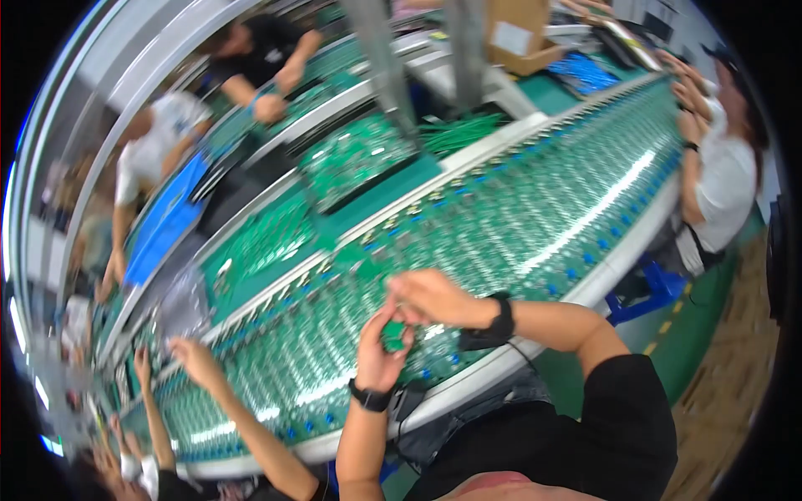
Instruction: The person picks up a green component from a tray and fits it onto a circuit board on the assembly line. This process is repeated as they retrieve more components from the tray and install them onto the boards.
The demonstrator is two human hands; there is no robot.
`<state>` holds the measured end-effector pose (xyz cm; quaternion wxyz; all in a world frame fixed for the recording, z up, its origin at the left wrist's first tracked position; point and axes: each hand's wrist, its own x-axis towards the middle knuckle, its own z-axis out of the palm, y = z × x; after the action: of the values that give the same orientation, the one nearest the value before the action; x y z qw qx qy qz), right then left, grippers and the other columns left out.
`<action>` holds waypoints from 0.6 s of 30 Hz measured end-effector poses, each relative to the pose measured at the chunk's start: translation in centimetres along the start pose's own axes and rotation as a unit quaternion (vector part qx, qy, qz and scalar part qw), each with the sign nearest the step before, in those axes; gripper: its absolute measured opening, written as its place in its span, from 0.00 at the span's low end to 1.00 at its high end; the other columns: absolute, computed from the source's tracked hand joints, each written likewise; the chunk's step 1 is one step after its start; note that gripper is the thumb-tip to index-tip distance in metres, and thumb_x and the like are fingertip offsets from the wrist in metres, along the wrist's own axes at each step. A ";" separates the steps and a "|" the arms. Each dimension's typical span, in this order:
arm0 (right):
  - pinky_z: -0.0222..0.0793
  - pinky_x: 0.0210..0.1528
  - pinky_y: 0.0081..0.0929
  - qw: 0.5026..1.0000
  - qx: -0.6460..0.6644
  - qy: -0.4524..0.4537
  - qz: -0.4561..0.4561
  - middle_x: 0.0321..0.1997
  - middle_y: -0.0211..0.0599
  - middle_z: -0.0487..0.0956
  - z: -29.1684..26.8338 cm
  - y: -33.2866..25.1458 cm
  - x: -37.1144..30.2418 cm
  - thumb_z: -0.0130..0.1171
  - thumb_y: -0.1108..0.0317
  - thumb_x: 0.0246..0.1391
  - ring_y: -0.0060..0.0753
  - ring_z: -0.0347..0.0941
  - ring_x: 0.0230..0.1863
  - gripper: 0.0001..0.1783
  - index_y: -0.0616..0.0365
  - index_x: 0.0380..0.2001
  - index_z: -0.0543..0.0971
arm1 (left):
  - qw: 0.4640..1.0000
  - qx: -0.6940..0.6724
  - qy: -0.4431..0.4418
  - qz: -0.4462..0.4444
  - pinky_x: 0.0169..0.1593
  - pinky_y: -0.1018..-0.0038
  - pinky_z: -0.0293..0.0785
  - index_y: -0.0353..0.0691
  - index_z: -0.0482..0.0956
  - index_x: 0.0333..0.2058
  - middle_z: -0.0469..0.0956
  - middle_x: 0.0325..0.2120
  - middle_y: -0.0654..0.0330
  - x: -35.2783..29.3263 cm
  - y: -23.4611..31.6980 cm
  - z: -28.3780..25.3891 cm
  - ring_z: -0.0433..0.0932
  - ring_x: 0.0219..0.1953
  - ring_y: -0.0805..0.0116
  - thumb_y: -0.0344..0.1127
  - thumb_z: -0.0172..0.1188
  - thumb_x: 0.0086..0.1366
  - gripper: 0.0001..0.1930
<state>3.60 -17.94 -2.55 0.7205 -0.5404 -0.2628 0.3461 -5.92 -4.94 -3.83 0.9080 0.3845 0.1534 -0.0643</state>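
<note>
- Two hands meeting over the near edge of a long conveyor (585,288) packed with rows of green circuit boards (535,209).
- Left hand (378,351) raised, palm toward the camera, fingers curled round a small green board (394,336), black watch at the wrist.
- Right hand (430,298) just above, fingertips pinched at the top of that same small board; black strap on the wrist.
- Small board held between both hands, just above the belt's rows, close to the near rim.
- Further left, a neighbour's hand (194,359) stretched out over the belt, fingers loose.
- Far side: a black tray (359,159) of green boards, blue trays (167,221), a cardboard box (518,33), other workers along both edges.
</note>
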 end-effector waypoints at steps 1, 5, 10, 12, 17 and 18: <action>0.57 0.15 0.16 1.000 0.020 0.002 0.017 0.15 0.28 0.70 -0.6 -0.4 -0.2 0.41 0.49 0.58 0.19 0.64 0.14 0.25 0.58 0.21 0.73 | 0.999 0.007 -0.036 0.010 0.15 0.86 0.56 0.36 0.68 0.33 0.70 0.28 0.59 0.4 0.1 0.3 0.67 0.22 0.76 0.39 0.44 0.64 0.11; 0.58 0.16 0.17 0.998 0.035 -0.025 0.053 0.17 0.32 0.70 -0.9 -0.2 0.6 0.36 0.48 0.60 0.20 0.63 0.15 0.29 0.63 0.24 0.73 | 0.997 -0.046 -0.033 0.045 0.17 0.86 0.56 0.35 0.68 0.37 0.68 0.28 0.61 0.7 0.7 -1.1 0.66 0.22 0.76 0.37 0.44 0.64 0.11; 0.61 0.19 0.18 0.991 0.065 -0.069 0.099 0.15 0.31 0.69 -1.0 -0.4 -0.2 0.35 0.50 0.61 0.21 0.65 0.17 0.28 0.62 0.22 0.73 | 0.993 -0.079 0.069 0.062 0.18 0.85 0.56 0.35 0.68 0.41 0.68 0.27 0.64 0.3 0.4 -1.4 0.65 0.23 0.77 0.39 0.45 0.65 0.13; 0.62 0.21 0.20 0.983 0.064 -0.114 0.126 0.17 0.33 0.70 -1.1 -0.7 -0.3 0.33 0.51 0.62 0.23 0.66 0.19 0.28 0.61 0.22 0.73 | 0.992 -0.036 0.074 0.097 0.18 0.85 0.56 0.35 0.69 0.42 0.70 0.27 0.65 0.3 0.5 -1.3 0.66 0.23 0.77 0.40 0.46 0.64 0.14; 0.63 0.23 0.21 0.943 0.123 -0.242 0.193 0.18 0.33 0.71 -2.1 -0.3 -0.2 0.33 0.52 0.62 0.24 0.67 0.19 0.27 0.62 0.23 0.73 | 0.989 -0.023 0.009 0.149 0.19 0.86 0.56 0.36 0.67 0.44 0.67 0.26 0.65 0.3 1.0 -0.6 0.65 0.23 0.78 0.43 0.48 0.64 0.17; 0.62 0.23 0.19 0.938 0.105 -0.250 0.218 0.17 0.31 0.70 -1.9 -0.5 -0.3 0.34 0.51 0.61 0.22 0.65 0.19 0.27 0.61 0.23 0.73 | 0.988 -0.014 0.009 0.153 0.18 0.86 0.56 0.37 0.69 0.42 0.68 0.25 0.66 0.4 1.1 -0.9 0.65 0.22 0.79 0.41 0.49 0.64 0.14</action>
<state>4.96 -19.38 -2.60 0.5913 -0.4022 -0.2724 0.6437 -5.53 -3.57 -3.81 0.9112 0.3910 0.1017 0.0805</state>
